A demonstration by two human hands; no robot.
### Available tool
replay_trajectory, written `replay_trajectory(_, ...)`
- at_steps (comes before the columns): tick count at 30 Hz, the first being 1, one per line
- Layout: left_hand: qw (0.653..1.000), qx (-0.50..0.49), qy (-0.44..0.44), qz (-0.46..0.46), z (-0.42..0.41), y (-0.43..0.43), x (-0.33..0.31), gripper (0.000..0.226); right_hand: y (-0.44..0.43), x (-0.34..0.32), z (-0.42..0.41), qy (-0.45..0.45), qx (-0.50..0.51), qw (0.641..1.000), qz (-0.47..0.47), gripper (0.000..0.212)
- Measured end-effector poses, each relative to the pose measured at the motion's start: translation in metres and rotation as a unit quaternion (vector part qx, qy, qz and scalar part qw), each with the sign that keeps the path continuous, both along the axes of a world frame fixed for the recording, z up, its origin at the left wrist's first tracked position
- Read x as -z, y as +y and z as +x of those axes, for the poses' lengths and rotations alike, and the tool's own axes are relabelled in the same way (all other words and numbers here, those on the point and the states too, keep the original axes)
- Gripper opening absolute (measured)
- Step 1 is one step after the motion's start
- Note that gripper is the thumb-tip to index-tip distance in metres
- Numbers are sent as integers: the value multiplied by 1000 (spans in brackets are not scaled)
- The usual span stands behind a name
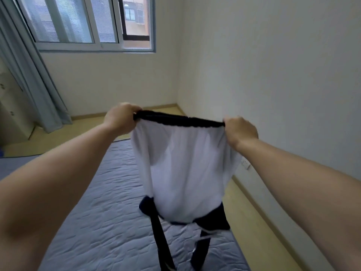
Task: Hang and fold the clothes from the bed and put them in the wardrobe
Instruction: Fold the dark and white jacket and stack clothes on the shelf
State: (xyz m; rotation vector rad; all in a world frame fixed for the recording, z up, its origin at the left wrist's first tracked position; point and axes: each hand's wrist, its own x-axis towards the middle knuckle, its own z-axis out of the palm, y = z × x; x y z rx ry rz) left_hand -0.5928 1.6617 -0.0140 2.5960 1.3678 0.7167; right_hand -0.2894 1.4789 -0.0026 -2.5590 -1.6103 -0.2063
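Observation:
I hold a garment (183,169) up in the air above the bed (101,222). It has a black elastic waistband, a white lining hanging below it and dark legs dangling down to the mattress. My left hand (120,118) grips the left end of the waistband. My right hand (239,130) grips the right end, and the band is stretched tight between them. The wardrobe is not in view.
The bed has a grey-blue quilted cover and runs away from me. Wooden floor (259,218) lies along its right side by a white wall. A window (88,22) and blue-grey curtain (39,79) stand at the far left, with a pale cabinet (11,118) beside them.

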Motion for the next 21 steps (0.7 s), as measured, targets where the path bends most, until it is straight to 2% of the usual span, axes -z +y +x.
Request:
replay_trajectory(3,988,-64,-142,11,9,5,-26,39,8,-27,-3,-61,1,994,92,15)
replay_trajectory(5,974,-84,-208,16,8,2,-30,37,6,-28,-3,-93,-5,988,119,21)
replay_trajectory(8,973,-22,-211,95,-4,-13,-6,25,-1,-10,1,-98,-33,988,111,33)
replay_trajectory(10,975,33,-175,133,-16,-23,35,15,-8,19,5,-88,-76,990,76,38)
replay_trajectory(11,979,49,-148,128,-23,-28,61,17,-13,38,5,-78,-104,990,47,38)
replay_trajectory(16,996,75,43,-18,-61,-74,226,10,-51,174,-14,-20,-146,980,-137,23)
replay_trajectory(19,983,53,155,-89,-76,-108,327,13,-70,278,-36,-41,-191,960,-203,38)
replay_trajectory(21,965,45,234,-110,-82,-131,390,14,-85,352,-48,-40,-192,946,-258,36)
